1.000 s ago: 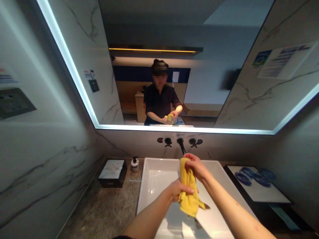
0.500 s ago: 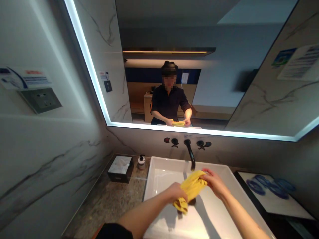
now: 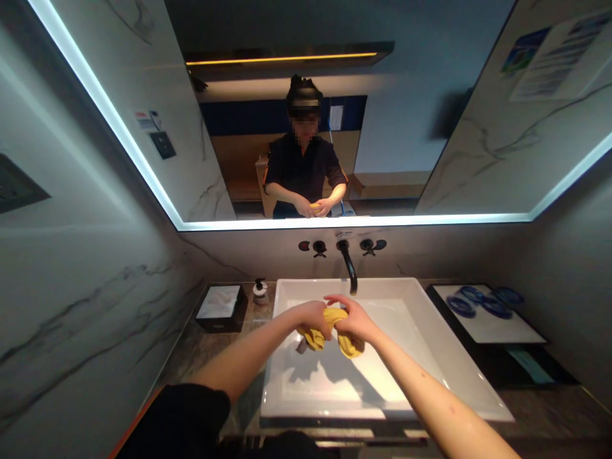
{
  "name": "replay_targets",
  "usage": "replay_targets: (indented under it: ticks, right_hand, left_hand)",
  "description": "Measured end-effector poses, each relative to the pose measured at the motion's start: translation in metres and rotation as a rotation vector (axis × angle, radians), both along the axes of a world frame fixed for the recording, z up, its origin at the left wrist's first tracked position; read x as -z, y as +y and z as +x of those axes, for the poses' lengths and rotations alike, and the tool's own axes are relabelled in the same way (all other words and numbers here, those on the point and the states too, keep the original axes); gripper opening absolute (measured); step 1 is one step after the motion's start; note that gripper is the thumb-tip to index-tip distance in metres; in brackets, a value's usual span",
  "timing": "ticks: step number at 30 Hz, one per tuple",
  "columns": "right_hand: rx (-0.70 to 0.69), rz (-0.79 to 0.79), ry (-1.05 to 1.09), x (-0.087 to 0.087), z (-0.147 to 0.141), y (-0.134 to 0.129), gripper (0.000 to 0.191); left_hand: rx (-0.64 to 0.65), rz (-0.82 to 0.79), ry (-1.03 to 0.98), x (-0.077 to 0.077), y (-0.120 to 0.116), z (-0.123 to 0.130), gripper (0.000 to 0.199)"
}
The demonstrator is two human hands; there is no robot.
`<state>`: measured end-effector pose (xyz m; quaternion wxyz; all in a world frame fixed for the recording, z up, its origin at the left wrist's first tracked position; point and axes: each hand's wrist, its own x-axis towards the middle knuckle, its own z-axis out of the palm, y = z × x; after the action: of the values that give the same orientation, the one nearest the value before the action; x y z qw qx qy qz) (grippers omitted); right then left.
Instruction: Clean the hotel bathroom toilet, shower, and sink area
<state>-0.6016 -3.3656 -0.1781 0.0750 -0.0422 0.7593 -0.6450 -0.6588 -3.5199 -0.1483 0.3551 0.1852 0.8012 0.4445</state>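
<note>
A yellow cloth [image 3: 335, 315] is bunched between both hands above the white sink [image 3: 406, 382]. My left hand [image 3: 313, 319] wraps round one end of it, knuckles upward. My right hand [image 3: 354, 319] grips the other part, with the index finger stretched out toward the left hand. Loose folds of the cloth hang below both hands. Behind them the black faucet [image 3: 348, 268] comes out of the wall. The hands cast a shadow on the basin floor.
Left of the sink stand a tissue box [image 3: 220, 303] and a soap dispenser [image 3: 259, 292]. To the right lies a black tray [image 3: 497, 354] with a white board and several blue oval items. A lit mirror [image 3: 396, 140] above reflects a person.
The cloth was stretched out between the hands and is now bunched and twisted. My hands have come closer together. The camera view has shifted.
</note>
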Motion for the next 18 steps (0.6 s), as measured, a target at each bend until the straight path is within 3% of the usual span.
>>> replay_targets:
  ticks: [2, 4, 7, 9, 11, 14, 16, 18]
  right_hand:
    - [0.135, -0.149, -0.067, 0.005, 0.001, -0.004, 0.056]
    - [0.28, -0.277, -0.095, 0.016, 0.003, -0.015, 0.042]
    - [0.435, -0.369, -0.136, 0.037, 0.009, -0.034, 0.036]
    - [0.493, -0.352, -0.153, 0.048, 0.01, -0.041, 0.038]
    - [0.506, -0.253, -0.156, 0.053, 0.007, -0.042, 0.036]
    - [0.404, -0.022, -0.157, 0.05, -0.001, -0.031, 0.028]
    - [0.257, 0.137, -0.162, 0.042, -0.004, -0.016, 0.02]
    - [-0.004, 0.196, -0.235, 0.034, -0.003, 0.003, 0.017]
  left_hand:
    - [-0.043, 0.104, -0.153, 0.007, 0.0, 0.017, 0.044]
    - [-0.197, 0.344, -0.33, 0.022, 0.004, 0.037, 0.056]
    - [-0.421, 0.737, -0.565, 0.05, 0.011, 0.062, 0.071]
    - [-0.453, 0.884, -0.67, 0.066, 0.013, 0.07, 0.077]
    - [-0.458, 0.896, -0.744, 0.079, 0.015, 0.073, 0.077]
    - [-0.488, 0.732, -0.867, 0.097, 0.02, 0.07, 0.067]
    - [-0.448, 0.607, -1.002, 0.105, 0.021, 0.069, 0.057]
    - [-0.316, 0.547, -1.137, 0.106, 0.018, 0.073, 0.05]
